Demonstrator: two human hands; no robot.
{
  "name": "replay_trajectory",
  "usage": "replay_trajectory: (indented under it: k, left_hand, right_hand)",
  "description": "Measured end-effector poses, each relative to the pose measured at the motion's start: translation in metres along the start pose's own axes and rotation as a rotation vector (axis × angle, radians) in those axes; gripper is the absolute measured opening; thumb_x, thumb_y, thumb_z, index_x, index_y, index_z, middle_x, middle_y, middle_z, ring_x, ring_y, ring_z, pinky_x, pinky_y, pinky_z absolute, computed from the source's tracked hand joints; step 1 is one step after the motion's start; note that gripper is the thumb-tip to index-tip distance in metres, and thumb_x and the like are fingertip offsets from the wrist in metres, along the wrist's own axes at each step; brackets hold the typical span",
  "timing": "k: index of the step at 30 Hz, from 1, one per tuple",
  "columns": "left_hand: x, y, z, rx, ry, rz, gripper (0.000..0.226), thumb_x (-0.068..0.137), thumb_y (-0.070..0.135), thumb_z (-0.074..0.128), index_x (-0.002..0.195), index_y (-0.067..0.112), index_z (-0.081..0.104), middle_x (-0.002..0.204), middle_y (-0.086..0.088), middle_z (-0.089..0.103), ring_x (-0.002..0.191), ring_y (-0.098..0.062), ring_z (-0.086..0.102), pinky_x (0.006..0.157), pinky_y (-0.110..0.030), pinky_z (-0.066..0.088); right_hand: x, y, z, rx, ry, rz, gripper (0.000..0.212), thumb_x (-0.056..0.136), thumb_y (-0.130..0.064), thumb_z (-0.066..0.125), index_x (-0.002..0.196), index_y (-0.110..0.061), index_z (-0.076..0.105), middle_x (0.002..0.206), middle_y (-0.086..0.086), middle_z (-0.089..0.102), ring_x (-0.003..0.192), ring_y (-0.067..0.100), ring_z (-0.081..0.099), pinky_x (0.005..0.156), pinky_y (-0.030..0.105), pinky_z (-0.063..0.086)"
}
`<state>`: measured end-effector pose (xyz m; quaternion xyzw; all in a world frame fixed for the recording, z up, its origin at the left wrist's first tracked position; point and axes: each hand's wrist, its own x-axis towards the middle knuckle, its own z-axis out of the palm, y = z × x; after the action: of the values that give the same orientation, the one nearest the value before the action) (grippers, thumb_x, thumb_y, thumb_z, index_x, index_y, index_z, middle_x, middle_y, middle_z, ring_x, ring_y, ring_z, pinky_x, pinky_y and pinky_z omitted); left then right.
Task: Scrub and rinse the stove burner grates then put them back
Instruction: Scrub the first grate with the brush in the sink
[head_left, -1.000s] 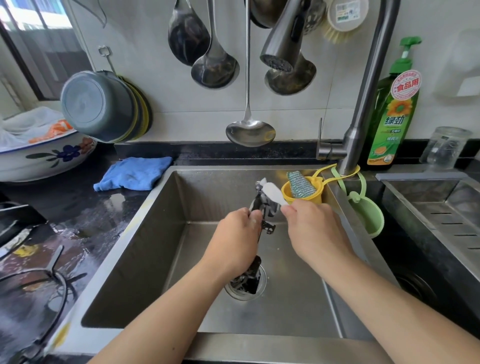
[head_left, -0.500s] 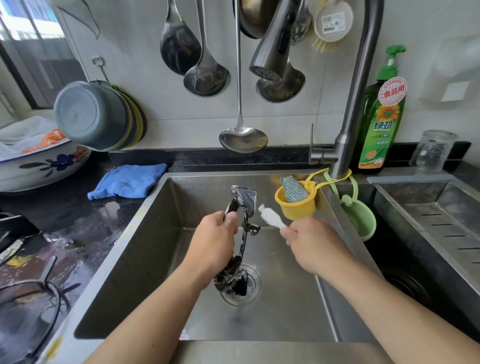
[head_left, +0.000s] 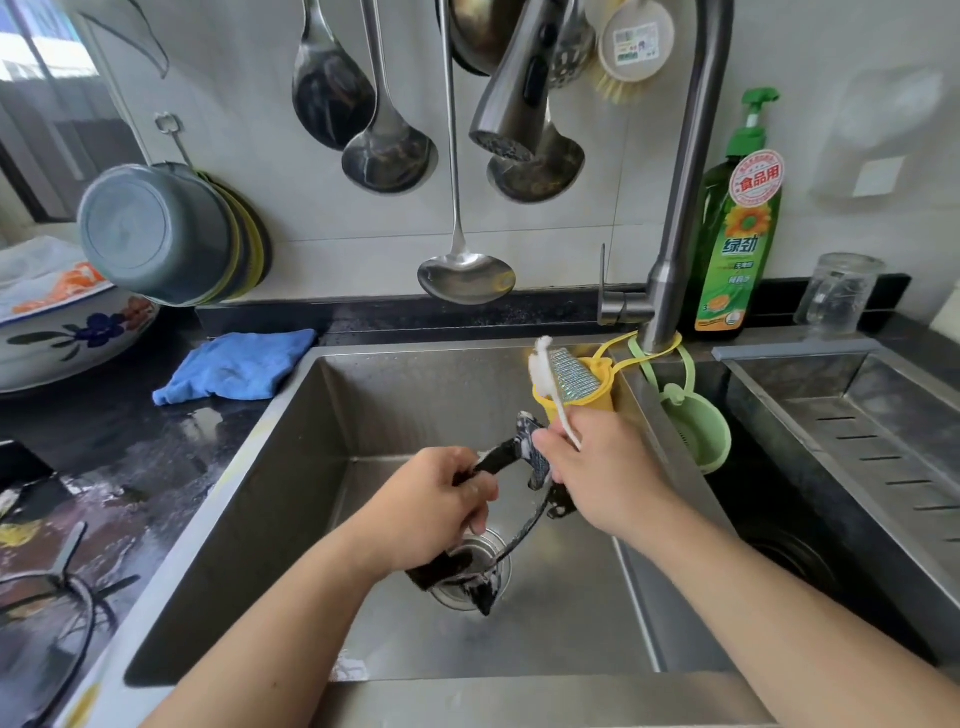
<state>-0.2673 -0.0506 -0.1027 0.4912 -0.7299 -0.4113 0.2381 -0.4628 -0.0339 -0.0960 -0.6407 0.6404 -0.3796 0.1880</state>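
While left hand (head_left: 431, 512) grips grate (head_left: 501, 454), right hand (head_left: 597, 473) apparently holds brush (head_left: 543, 371).

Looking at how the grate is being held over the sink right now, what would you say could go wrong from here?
1. The burner grate looks soapy, and the left hand alone grips its rim while its lower end hangs over the drain; it might slip and bang the sink.
2. The right hand holds a small white brush close to the yellow caddy; a wide stroke could knock it.
3. The counter is wet, so more splashing may spread there.
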Motion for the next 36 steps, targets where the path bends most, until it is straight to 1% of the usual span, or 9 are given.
replay_trajectory:
  k: [5,8,10,14,16,20,25,30,36]
  left_hand:
    - [0.002,0.004,0.007,-0.043,0.037,-0.067,0.018,0.084,0.001,0.063,0.072,0.015,0.061,0.05,0.014,0.045,0.044,-0.005,0.036,0.044,-0.018,0.032]
    - [0.003,0.003,-0.004,0.059,0.108,-0.008,0.038,0.08,-0.005,0.064,0.058,0.023,0.05,0.044,0.017,0.044,0.042,-0.001,0.037,0.045,-0.012,0.031]
    - [0.006,-0.002,-0.009,0.124,0.158,0.01,0.039,0.078,0.0,0.066,0.056,0.022,0.043,0.045,0.016,0.042,0.045,-0.003,0.033,0.047,-0.016,0.031]
    - [0.01,-0.009,-0.009,0.191,0.248,0.088,0.018,0.081,0.012,0.065,0.066,0.022,0.063,0.052,0.01,0.05,0.054,-0.006,0.034,0.053,-0.026,0.041]
    - [0.009,-0.009,-0.008,0.186,0.256,0.11,0.013,0.082,0.015,0.063,0.073,0.023,0.069,0.056,0.006,0.056,0.055,-0.007,0.036,0.053,-0.029,0.045]
    - [0.008,-0.005,-0.001,0.274,0.251,0.141,0.025,0.081,0.013,0.062,0.065,0.032,0.062,0.054,0.006,0.055,0.054,-0.014,0.035,0.054,-0.032,0.042]
    - [0.01,-0.008,0.003,0.334,0.251,0.124,0.011,0.082,0.014,0.059,0.073,0.017,0.063,0.057,-0.003,0.055,0.054,-0.021,0.036,0.054,-0.036,0.047]
    - [0.017,-0.011,-0.008,0.157,0.337,0.04,0.017,0.083,0.007,0.06,0.068,0.009,0.054,0.05,0.01,0.041,0.054,-0.016,0.031,0.05,-0.028,0.034]
    - [0.015,-0.01,-0.005,0.031,0.317,0.003,0.021,0.084,0.002,0.059,0.067,0.009,0.048,0.049,0.012,0.038,0.052,-0.015,0.028,0.048,-0.026,0.028]
  right_hand:
    - [-0.011,-0.019,0.016,-0.064,-0.18,-0.215,0.04,0.096,-0.039,0.06,0.062,-0.021,0.05,0.058,0.0,0.053,0.058,0.02,0.049,0.056,0.039,0.042]
    - [-0.005,-0.016,-0.003,0.117,-0.233,-0.073,0.05,0.102,-0.055,0.036,0.081,-0.021,0.066,0.061,-0.004,0.057,0.059,0.008,0.053,0.064,0.034,0.045]
    - [-0.004,-0.008,-0.019,0.059,-0.26,-0.057,0.058,0.103,-0.056,0.023,0.084,-0.027,0.069,0.055,-0.011,0.051,0.056,0.002,0.051,0.062,0.027,0.041]
    - [-0.005,-0.005,-0.027,-0.19,-0.318,-0.202,0.047,0.1,-0.057,0.038,0.077,-0.025,0.064,0.051,-0.01,0.047,0.049,0.006,0.042,0.054,0.03,0.034]
    - [-0.003,-0.008,-0.022,-0.251,-0.286,-0.238,0.049,0.098,-0.059,0.041,0.076,-0.02,0.06,0.054,-0.003,0.047,0.05,0.011,0.043,0.051,0.032,0.032]
    - [0.005,-0.016,-0.013,-0.296,-0.127,-0.3,0.056,0.098,-0.061,0.037,0.064,-0.018,0.046,0.057,0.0,0.049,0.056,0.023,0.051,0.054,0.042,0.046]
    - [0.001,-0.004,-0.012,-0.26,-0.097,-0.272,0.058,0.099,-0.058,0.044,0.057,-0.018,0.04,0.053,0.0,0.045,0.053,0.024,0.047,0.052,0.045,0.045]
    - [-0.015,-0.01,-0.007,-0.257,-0.132,-0.175,0.056,0.1,-0.056,0.043,0.064,-0.013,0.042,0.058,0.002,0.046,0.057,0.024,0.047,0.052,0.036,0.034]
    - [0.0,-0.006,0.005,-0.326,0.024,-0.018,0.051,0.103,-0.051,0.042,0.063,-0.019,0.042,0.063,-0.001,0.048,0.06,0.023,0.048,0.052,0.034,0.037]
